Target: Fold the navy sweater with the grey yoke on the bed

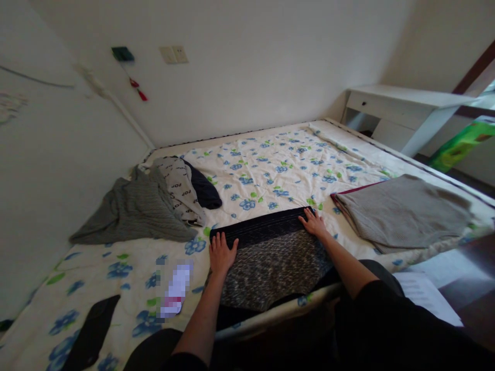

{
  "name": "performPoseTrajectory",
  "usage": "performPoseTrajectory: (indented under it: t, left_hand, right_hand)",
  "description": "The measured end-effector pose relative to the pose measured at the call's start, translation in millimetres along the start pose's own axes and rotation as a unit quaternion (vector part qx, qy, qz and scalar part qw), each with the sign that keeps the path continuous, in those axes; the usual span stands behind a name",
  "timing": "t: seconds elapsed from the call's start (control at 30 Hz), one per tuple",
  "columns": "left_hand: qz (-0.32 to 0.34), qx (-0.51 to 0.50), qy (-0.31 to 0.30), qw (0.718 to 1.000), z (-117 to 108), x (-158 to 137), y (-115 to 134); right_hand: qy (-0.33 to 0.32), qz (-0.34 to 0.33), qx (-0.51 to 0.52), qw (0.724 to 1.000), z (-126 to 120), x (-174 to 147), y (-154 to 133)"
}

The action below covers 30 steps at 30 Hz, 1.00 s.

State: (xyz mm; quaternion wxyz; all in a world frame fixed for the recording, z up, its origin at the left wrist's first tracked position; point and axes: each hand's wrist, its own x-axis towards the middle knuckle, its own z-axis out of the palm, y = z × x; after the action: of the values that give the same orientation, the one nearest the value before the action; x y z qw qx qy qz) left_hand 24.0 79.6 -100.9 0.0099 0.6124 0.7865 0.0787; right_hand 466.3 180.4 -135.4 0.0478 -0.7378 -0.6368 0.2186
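Note:
A black and speckled grey knitted garment [274, 268] lies flat near the front edge of the bed, its ribbed black band on the far side. My left hand [223, 252] rests on the left end of that band, fingers stretched out. At the band's right end, my right hand [313, 223] lies with its fingers spread. Neither hand grips the cloth. To the right is a flat stack of folded clothes, with a grey-beige knit garment [406, 211] on top and a dark red edge showing beneath.
Left of the garment is a loose heap with a grey cable-knit garment [135, 211], a printed light-grey cloth [178, 185] and a navy cloth [203, 185]. A black phone-like case [93, 330] lies on the floral bedsheet [247, 180]. A white desk [394, 103] stands beyond the bed.

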Motion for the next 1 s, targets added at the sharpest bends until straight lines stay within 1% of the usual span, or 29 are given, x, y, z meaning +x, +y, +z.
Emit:
performPoseTrajectory:
  t: [0.13,0.2,0.23,0.3,0.33,0.37,0.43,0.5,0.53,0.6,0.67,0.73,0.8,0.9,1.0]
  left_hand:
    - [-0.016,-0.006,0.031,0.999,3.7,-2.6,-0.2]
    - [-0.015,-0.004,0.044,0.999,5.1,-4.4,1.4]
    - [-0.015,-0.004,0.047,0.999,5.5,-5.6,2.4]
    - [-0.018,-0.006,0.047,0.999,6.0,-8.0,4.4]
    - [-0.020,-0.007,0.046,0.999,6.2,-9.0,5.1]
    - [-0.021,-0.009,0.046,0.999,6.4,-9.9,5.4]
    - [-0.022,-0.013,0.049,0.998,7.2,-11.0,4.9]
    - [-0.021,-0.020,0.055,0.998,8.6,-11.3,3.0]
    - [-0.020,-0.025,0.055,0.998,9.4,-11.2,1.9]
    - [-0.018,-0.038,0.054,0.998,11.2,-10.8,-0.3]
    - [-0.018,-0.048,0.056,0.997,12.7,-10.2,-1.7]
    - [-0.020,-0.053,0.066,0.996,13.6,-9.7,-1.8]
    - [-0.019,-0.054,0.075,0.996,13.5,-9.5,-1.1]
    - [-0.016,-0.053,0.080,0.995,11.5,-9.8,0.4]
    - [-0.013,-0.050,0.082,0.995,8.8,-10.3,1.3]
  right_hand:
    - [0.025,0.004,-0.008,1.000,1.1,-7.6,-5.5]
    - [0.056,0.018,-0.023,0.998,-0.2,-12.7,-19.8]
    - [0.075,0.020,-0.030,0.997,0.0,-15.7,-31.3]
    - [0.104,-0.001,-0.035,0.994,5.0,-23.3,-63.8]
    - [0.110,-0.030,-0.033,0.993,10.5,-28.4,-84.6]
    - [0.107,-0.068,-0.028,0.992,18.2,-34.6,-107.8]
    - [0.079,-0.165,-0.010,0.983,39.4,-49.7,-158.5]
    - [0.037,-0.267,0.002,0.963,64.0,-66.2,-208.6]
    - [0.025,-0.305,0.004,0.952,75.5,-73.5,-230.9]
    - [0.010,-0.335,0.006,0.942,93.0,-84.2,-265.7]
    - [0.001,-0.337,0.003,0.941,100.8,-88.3,-284.4]
    - [-0.008,-0.345,-0.004,0.938,99.7,-87.3,-286.9]
    - [-0.010,-0.350,-0.008,0.937,93.0,-83.6,-276.4]
    - [0.008,-0.319,-0.008,0.948,78.6,-75.2,-244.7]
    - [0.025,-0.266,-0.012,0.963,61.0,-61.8,-200.3]
